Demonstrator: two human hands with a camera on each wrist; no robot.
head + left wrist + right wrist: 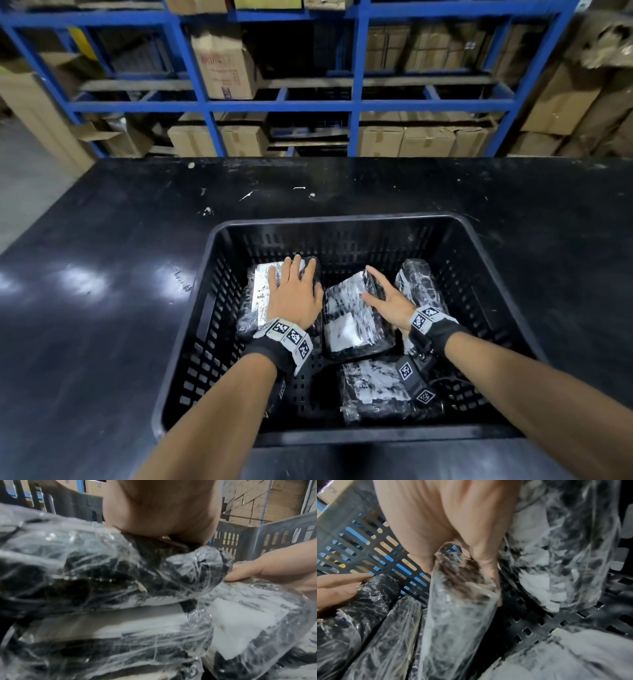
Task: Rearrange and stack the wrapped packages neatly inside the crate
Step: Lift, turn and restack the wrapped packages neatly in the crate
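The left hand (297, 297) is pressing flat on the left stack (260, 301); the right hand (388, 301) is gripping the middle package (352, 318), which likely needs shifting against that stack.

A scuffed black table (102, 274) carries a black slotted crate (479, 246).

Four black packages in clear wrap are lying inside my black slotted crate (219, 260): a left package (253, 301), a tilted middle package (349, 315), one upright package (418, 281), one near package (373, 390).

Four packages (356, 315) in crate (212, 308) on table (102, 240)
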